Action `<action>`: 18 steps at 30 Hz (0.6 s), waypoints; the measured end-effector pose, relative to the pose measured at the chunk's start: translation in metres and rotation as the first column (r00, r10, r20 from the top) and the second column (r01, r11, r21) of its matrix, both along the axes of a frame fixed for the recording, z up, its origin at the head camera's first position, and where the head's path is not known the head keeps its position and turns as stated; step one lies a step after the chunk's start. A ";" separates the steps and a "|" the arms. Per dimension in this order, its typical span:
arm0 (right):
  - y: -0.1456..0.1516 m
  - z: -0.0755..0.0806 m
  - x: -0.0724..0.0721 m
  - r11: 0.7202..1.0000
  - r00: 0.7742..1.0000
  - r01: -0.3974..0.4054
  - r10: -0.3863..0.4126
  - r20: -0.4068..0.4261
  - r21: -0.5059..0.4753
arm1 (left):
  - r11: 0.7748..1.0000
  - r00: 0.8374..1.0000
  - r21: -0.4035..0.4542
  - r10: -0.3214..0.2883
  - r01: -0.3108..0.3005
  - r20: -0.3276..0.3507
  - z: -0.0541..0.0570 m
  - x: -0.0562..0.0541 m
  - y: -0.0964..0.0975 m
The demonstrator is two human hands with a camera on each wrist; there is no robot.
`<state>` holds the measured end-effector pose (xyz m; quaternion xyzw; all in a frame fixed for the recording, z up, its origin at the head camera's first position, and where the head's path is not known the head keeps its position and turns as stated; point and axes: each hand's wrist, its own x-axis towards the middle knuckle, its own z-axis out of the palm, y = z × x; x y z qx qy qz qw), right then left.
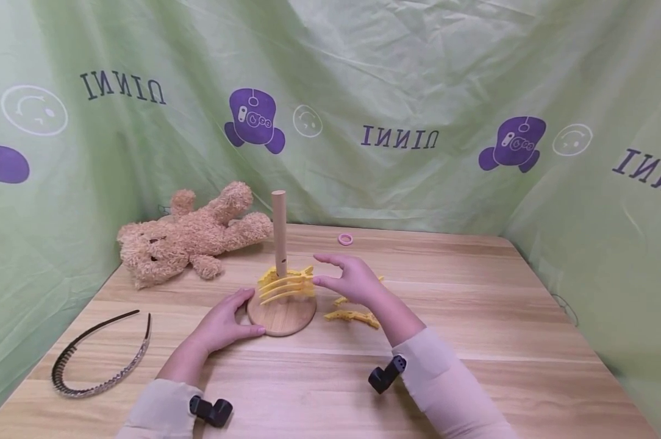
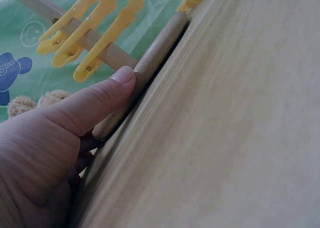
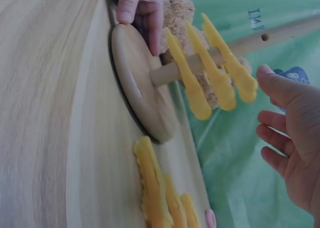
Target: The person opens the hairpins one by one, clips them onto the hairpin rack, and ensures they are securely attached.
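A wooden stand has a round base [image 1: 282, 318] and an upright post [image 1: 279, 228] with small holes. Around the lower post sit three yellow hair clips [image 3: 190, 81], one above another; small metal springs show on them in the left wrist view. My left hand [image 1: 224, 324] grips the left edge of the base, thumb at the front and fingers behind. Beside the clips, my right hand [image 1: 348, 280] is spread with its thumb and fingers apart, holding nothing. Its thumb tip is close to the ends of the upper clips. Several loose yellow clips [image 1: 352, 316] lie under the right forearm.
A brown teddy bear [image 1: 193, 235] lies at the back left of the table [image 1: 473, 317]. At the front left is a dark toothed headband [image 1: 67, 366]. A small pink ring [image 1: 345, 235] lies near the back edge, before the green curtain [image 1: 396, 183].
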<state>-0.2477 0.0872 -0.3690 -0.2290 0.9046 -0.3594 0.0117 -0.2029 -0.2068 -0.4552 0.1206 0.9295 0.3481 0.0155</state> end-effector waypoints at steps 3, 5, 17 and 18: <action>0.013 0.000 0.003 0.999 1.000 0.030 -0.030 -0.003 -0.035 | 1.000 1.000 0.000 -0.002 0.002 0.003 0.000 0.000 0.000; 0.024 -0.002 0.005 0.998 0.999 0.041 -0.041 -0.007 -0.050 | 1.000 1.000 0.001 -0.003 0.003 0.004 0.000 0.000 -0.001; 0.073 -0.035 0.026 0.990 0.992 0.126 -0.127 -0.005 -0.060 | 1.000 1.000 0.001 -0.008 0.008 -0.004 -0.001 -0.001 -0.002; 0.075 -0.039 0.029 0.989 0.990 0.138 -0.138 0.008 -0.059 | 1.000 1.000 0.001 -0.009 0.009 -0.005 -0.001 -0.001 -0.001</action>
